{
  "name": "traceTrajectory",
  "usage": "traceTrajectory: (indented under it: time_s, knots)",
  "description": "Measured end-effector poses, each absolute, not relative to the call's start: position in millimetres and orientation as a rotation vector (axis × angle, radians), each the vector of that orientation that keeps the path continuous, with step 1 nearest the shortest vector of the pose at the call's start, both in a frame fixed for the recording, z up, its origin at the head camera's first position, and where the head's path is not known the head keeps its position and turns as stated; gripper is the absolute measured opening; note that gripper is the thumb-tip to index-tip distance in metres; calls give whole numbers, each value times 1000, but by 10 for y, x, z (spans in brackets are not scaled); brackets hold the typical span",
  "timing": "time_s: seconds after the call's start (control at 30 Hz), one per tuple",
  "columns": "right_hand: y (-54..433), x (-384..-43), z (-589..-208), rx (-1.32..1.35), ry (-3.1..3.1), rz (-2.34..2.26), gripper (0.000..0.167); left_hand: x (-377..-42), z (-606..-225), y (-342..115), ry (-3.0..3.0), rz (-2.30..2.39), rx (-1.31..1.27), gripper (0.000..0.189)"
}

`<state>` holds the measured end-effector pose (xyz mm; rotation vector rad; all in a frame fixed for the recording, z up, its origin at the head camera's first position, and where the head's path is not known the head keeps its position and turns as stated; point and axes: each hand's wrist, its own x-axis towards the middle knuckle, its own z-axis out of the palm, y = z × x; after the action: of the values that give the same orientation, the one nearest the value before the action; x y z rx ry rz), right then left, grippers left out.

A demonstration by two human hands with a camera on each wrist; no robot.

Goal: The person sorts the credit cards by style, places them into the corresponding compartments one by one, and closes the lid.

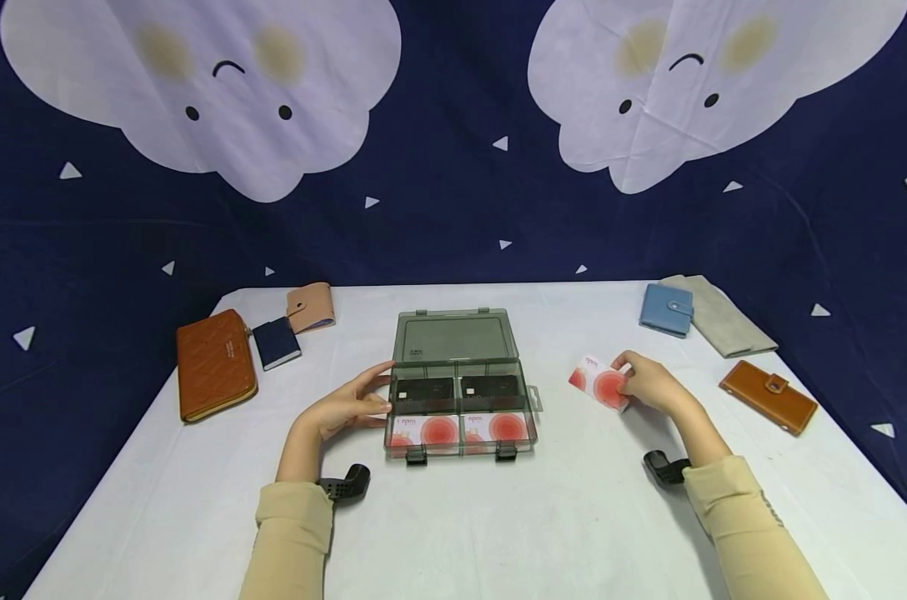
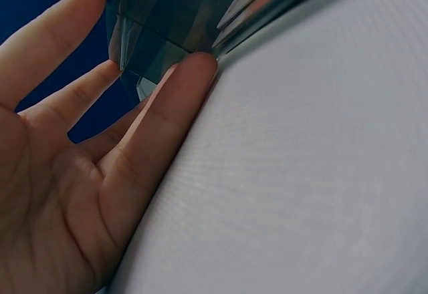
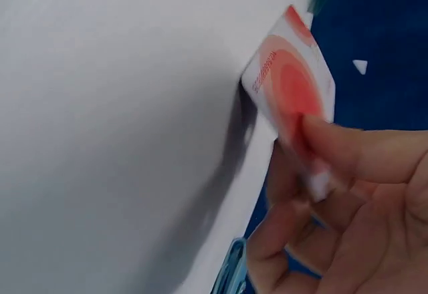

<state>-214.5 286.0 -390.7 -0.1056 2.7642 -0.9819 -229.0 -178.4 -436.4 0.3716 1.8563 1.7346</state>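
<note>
A translucent grey-green plastic box (image 1: 461, 450) lies with its lid (image 1: 457, 337) folded back at the middle of the table. Black cards with a chip (image 1: 426, 390) fill its two rear compartments; red-and-white cards (image 1: 423, 431) lie in the two front ones. My left hand (image 1: 352, 402) rests against the box's left side, its fairly straight fingertips touching the wall in the left wrist view. To the right of the box, my right hand (image 1: 652, 385) pinches a red-and-white card (image 1: 598, 383) by one end, between thumb and fingers, tilted over the table.
At the left lie a brown quilted wallet (image 1: 215, 365), a dark blue card holder (image 1: 277, 342) and a pink-beige wallet (image 1: 311, 307). At the right are a blue wallet (image 1: 665, 310), a grey-beige wallet (image 1: 724, 321) and a tan wallet (image 1: 769, 396). A dark blue curtain (image 1: 453, 233) hangs behind.
</note>
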Motion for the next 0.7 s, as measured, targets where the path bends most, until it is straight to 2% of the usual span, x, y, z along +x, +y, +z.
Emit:
traceTrajectory:
  time_s: [0.43, 0.7]
  knots:
    - [2353, -2034, -3654, -361, 2651, -1363, 27, -2290, -4357, -1782, 1856, 1727, 367, 83]
    - [1923, -1931, -3641, -536, 2641, -1378, 21, -2292, -4361, -1785, 1850, 1729, 375, 82]
